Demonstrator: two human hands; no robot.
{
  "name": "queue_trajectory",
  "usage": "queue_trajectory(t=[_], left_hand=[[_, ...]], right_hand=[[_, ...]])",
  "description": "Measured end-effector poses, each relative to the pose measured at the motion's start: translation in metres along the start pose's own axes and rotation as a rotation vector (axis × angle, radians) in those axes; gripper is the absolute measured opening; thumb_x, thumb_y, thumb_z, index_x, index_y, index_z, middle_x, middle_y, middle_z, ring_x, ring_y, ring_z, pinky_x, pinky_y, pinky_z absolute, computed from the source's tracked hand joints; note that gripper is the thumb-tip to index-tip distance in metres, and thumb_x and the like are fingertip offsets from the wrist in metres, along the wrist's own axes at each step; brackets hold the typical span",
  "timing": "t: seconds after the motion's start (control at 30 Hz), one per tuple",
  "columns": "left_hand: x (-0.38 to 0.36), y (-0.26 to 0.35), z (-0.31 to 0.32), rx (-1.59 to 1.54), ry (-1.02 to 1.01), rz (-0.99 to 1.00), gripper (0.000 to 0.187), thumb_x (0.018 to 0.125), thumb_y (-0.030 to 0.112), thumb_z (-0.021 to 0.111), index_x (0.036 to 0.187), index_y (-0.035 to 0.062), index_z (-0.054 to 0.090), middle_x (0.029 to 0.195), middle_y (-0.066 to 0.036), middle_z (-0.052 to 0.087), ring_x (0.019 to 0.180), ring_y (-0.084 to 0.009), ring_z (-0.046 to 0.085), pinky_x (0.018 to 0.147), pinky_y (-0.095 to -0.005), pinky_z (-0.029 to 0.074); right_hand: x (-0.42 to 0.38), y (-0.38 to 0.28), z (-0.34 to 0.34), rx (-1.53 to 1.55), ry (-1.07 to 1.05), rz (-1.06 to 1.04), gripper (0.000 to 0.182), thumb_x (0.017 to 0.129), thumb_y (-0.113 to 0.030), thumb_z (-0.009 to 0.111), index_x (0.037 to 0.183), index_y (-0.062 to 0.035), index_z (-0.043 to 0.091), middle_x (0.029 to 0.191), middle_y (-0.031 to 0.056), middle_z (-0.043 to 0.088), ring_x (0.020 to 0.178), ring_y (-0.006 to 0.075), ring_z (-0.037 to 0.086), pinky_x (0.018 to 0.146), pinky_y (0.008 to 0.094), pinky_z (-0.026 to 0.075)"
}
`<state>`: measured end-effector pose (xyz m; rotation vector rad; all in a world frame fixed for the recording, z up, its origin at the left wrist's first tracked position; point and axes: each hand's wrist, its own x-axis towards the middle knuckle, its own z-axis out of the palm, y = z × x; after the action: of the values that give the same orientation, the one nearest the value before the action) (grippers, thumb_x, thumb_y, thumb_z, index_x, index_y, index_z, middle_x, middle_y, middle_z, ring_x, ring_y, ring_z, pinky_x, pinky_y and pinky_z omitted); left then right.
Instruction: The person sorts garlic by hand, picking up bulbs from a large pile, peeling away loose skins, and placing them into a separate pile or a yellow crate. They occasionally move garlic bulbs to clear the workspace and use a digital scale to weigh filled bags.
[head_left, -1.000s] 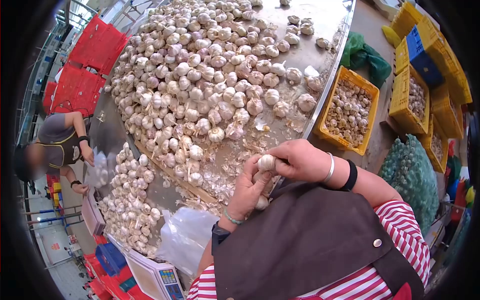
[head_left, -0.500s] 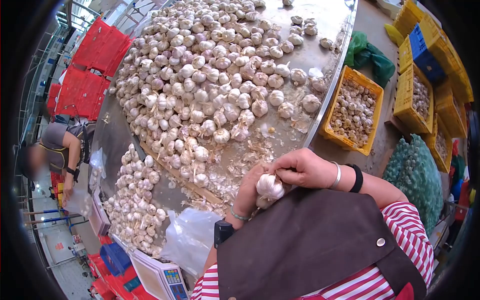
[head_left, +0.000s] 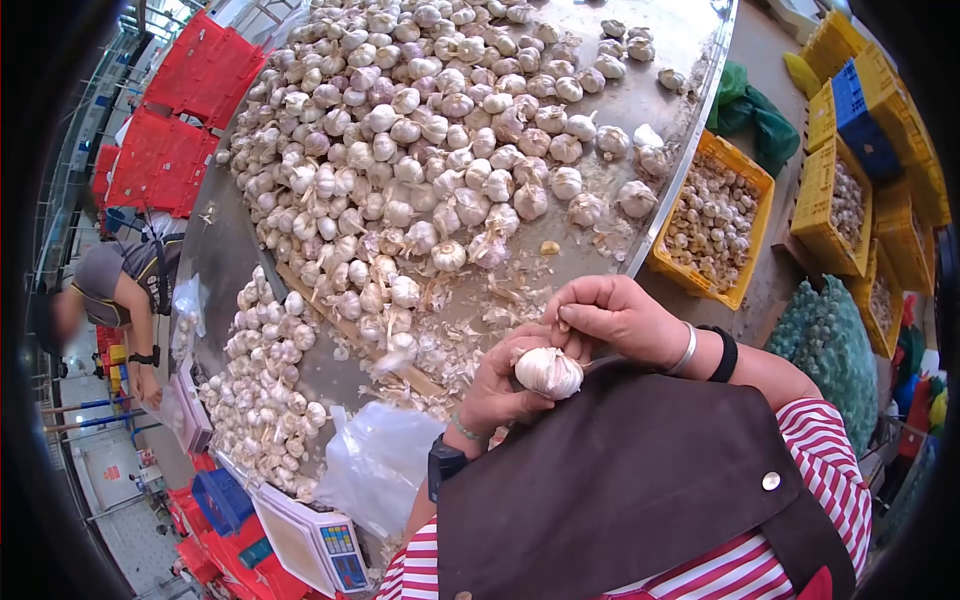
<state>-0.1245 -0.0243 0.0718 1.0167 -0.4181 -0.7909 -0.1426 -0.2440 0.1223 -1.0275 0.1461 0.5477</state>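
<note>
My left hand [head_left: 490, 390] is curled around a white garlic bulb [head_left: 549, 373] in front of my dark apron, with the rounded side of the bulb facing up. Just above the bulb, my right hand [head_left: 622, 318] has thumb and fingertips pinched together; whatever sits between them is too small to make out. Beyond both hands, a large heap of garlic bulbs [head_left: 400, 130] covers much of the metal table [head_left: 607, 112]. Loose papery garlic skins [head_left: 465, 340] lie scattered close to my left hand.
A wooden strip [head_left: 415, 378] divides the big heap from a smaller garlic pile [head_left: 265, 375]. Left of me are a plastic bag [head_left: 375, 465] and a scale [head_left: 300, 540]. Yellow crates [head_left: 745, 270] and a green net sack [head_left: 830, 350] stand right. Another person [head_left: 125, 290] works at far left.
The bulb has turned in my left hand and shows more of its side. My right hand has lifted slightly off it. The other person's hand has shifted near the far-left scale.
</note>
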Motion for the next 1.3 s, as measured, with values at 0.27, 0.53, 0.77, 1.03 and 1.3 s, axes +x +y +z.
queue_trajectory(t=[0.27, 0.53, 0.77, 1.03, 1.3], left_hand=[[-0.003, 0.003, -0.001, -0.053, 0.097, -0.141, 0.053, 0.071, 0.016, 0.083, 0.116, 0.0036, 0.060, 0.115, -0.008, 0.056, 0.105, -0.0179, 0.056, 0.093, -0.0331, 0.043], [-0.043, 0.002, -0.104, -0.420, 0.495, 0.108, 0.055, 0.085, 0.047, 0.068, 0.118, 0.0062, 0.050, 0.098, -0.008, 0.059, 0.074, -0.0156, 0.062, 0.048, -0.0245, 0.055], [-0.181, 0.157, -0.299, -0.108, 1.345, 0.379, 0.045, 0.094, 0.034, 0.060, 0.125, 0.0028, 0.053, 0.114, -0.013, 0.062, 0.097, -0.0228, 0.064, 0.080, -0.0361, 0.055], [-0.009, 0.099, -0.186, 0.916, 0.940, 0.068, 0.024, 0.089, 0.016, 0.064, 0.107, -0.0005, 0.063, 0.098, -0.009, 0.066, 0.094, -0.0176, 0.060, 0.085, -0.0310, 0.047], [0.108, -0.032, -0.087, 1.802, 0.439, -0.144, 0.061, 0.075, 0.029, 0.074, 0.127, 0.0058, 0.050, 0.113, -0.012, 0.057, 0.112, -0.0310, 0.051, 0.095, -0.0435, 0.039]], right_hand=[[0.005, 0.002, -0.007, -0.679, -0.079, -0.454, 0.018, 0.094, -0.017, 0.061, 0.096, -0.0004, 0.065, 0.084, 0.0066, 0.062, 0.079, 0.0161, 0.059, 0.073, 0.0301, 0.047], [0.010, 0.003, -0.052, -1.288, 0.146, -0.273, 0.014, 0.086, -0.016, 0.062, 0.091, -0.0036, 0.065, 0.088, 0.0150, 0.062, 0.085, 0.0346, 0.061, 0.075, 0.0422, 0.050], [0.010, -0.047, -0.135, -1.586, 0.479, -0.256, 0.020, 0.076, -0.015, 0.071, 0.092, -0.0046, 0.065, 0.090, 0.0151, 0.064, 0.087, 0.0350, 0.061, 0.078, 0.0419, 0.050], [0.085, -0.054, -0.152, -1.924, 0.189, 0.112, 0.028, 0.068, -0.018, 0.069, 0.091, -0.0017, 0.068, 0.089, 0.0199, 0.065, 0.092, 0.0354, 0.063, 0.083, 0.0415, 0.051], [0.117, -0.065, -0.150, -1.887, 0.037, 0.351, 0.031, 0.067, -0.021, 0.066, 0.089, 0.0007, 0.068, 0.090, 0.0210, 0.067, 0.090, 0.0355, 0.065, 0.080, 0.0390, 0.053]])
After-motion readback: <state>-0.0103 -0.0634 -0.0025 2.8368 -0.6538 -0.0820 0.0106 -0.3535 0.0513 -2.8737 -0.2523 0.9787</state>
